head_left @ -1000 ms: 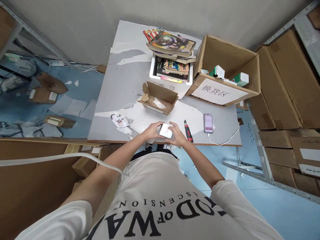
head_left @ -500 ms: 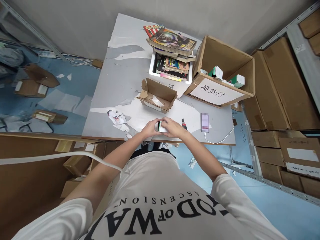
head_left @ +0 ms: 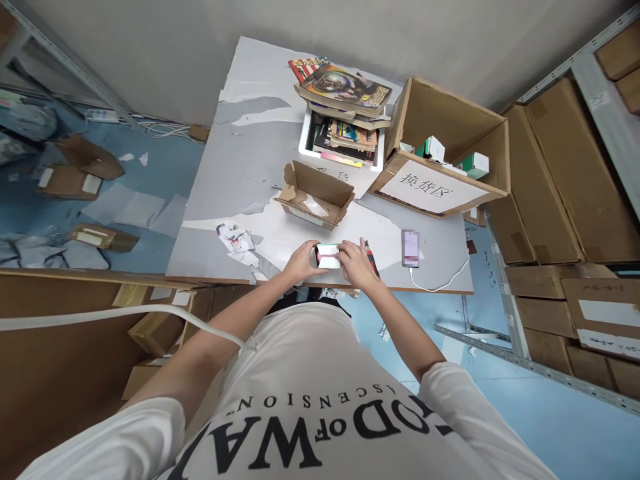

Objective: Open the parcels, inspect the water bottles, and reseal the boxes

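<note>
Between both hands, above the front edge of the table, is a small white box (head_left: 329,257) with a thin green edge and a dark left end. My left hand (head_left: 301,261) grips its left end, and my right hand (head_left: 357,263) has its fingers on the right end. A red and black utility knife (head_left: 371,259) lies on the table beside my right hand, partly hidden by it. Just beyond the hands stands an open brown carton (head_left: 317,193) with torn flaps.
Behind the carton, a white bin (head_left: 306,139) holds books (head_left: 345,90). A large cardboard box (head_left: 400,163) with a handwritten sign contains green-and-white boxes (head_left: 475,165). A phone (head_left: 411,248) lies cabled at right, torn paper (head_left: 236,241) at left. Cartons (head_left: 540,180) fill the right-hand shelf.
My right hand has shifted right along the box, uncovering its white face. The box now lies broadside between the hands. The view has tilted slightly.
</note>
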`<state>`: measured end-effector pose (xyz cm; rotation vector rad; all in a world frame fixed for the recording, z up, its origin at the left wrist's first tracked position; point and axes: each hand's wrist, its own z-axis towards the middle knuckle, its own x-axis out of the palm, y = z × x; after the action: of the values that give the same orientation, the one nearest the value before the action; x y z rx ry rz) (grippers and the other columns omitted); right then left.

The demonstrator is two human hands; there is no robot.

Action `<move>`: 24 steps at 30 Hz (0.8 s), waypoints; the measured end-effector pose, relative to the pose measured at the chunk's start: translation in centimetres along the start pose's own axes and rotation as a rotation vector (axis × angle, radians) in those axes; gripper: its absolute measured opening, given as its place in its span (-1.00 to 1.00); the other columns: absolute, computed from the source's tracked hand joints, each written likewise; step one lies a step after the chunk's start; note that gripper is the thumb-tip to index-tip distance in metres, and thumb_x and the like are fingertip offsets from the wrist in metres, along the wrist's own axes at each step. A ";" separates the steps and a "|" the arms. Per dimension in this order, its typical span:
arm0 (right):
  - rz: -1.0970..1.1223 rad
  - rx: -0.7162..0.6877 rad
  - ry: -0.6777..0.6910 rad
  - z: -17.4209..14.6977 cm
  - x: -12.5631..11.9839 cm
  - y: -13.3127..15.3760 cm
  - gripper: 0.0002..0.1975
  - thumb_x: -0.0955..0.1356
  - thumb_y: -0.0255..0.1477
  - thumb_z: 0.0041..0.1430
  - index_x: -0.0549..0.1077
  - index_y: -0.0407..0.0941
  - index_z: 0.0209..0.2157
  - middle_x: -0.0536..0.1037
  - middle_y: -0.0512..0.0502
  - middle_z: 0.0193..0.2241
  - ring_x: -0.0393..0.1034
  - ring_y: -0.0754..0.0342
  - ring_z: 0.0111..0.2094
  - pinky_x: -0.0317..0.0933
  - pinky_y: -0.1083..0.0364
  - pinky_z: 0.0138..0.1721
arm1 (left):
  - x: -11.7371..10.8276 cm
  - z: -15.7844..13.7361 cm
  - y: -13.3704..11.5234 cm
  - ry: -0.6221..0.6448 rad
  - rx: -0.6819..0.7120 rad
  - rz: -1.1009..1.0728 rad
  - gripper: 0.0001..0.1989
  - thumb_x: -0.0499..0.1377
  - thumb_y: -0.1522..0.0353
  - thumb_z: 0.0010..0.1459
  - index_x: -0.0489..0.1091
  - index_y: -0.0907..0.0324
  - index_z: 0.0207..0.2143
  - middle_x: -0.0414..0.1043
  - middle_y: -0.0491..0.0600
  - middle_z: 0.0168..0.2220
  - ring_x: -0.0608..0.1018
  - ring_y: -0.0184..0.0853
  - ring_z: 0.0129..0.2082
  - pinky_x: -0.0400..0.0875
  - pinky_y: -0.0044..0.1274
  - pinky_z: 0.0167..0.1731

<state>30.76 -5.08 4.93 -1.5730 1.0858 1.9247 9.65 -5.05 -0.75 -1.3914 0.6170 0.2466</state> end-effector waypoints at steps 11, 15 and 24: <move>-0.035 -0.077 0.189 1.7 -1.4 0.6 -0.63 0.15 -0.60 0.26 0.38 -0.15 0.03 0.43 -0.27 0.03 0.34 -0.02 -0.08 0.07 -0.13 0.14 | 0.1 0.7 -0.6 -0.016 -0.018 -0.005 -0.33 0.36 0.26 -0.18 0.20 0.16 0.00 0.36 0.07 -0.04 0.46 -0.15 -0.04 0.42 -0.36 -0.12; -0.018 0.013 0.162 2.7 -1.8 1.0 -0.59 0.20 -0.51 0.26 0.28 -0.19 0.13 0.28 -0.34 0.17 0.29 -0.10 0.04 0.18 -0.10 0.04 | 0.3 0.6 -0.6 -0.001 0.019 0.016 -0.32 0.37 0.25 -0.21 0.20 0.17 -0.02 0.37 0.08 -0.07 0.45 -0.12 -0.04 0.39 -0.33 -0.06; -0.269 0.313 0.321 6.2 -2.5 5.3 -0.61 0.40 -0.34 0.10 0.30 -0.22 -0.08 0.44 -0.36 -0.16 0.41 -0.18 -0.17 0.08 -0.22 0.06 | 1.1 0.7 -0.8 -0.007 0.028 0.084 -0.44 0.29 0.31 -0.16 0.19 0.18 -0.07 0.34 0.10 -0.11 0.42 -0.08 -0.05 0.35 -0.29 -0.04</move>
<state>23.67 -3.10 9.26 -1.7749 1.1636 1.2883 11.21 -4.71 -0.62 -1.3386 0.6717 0.3087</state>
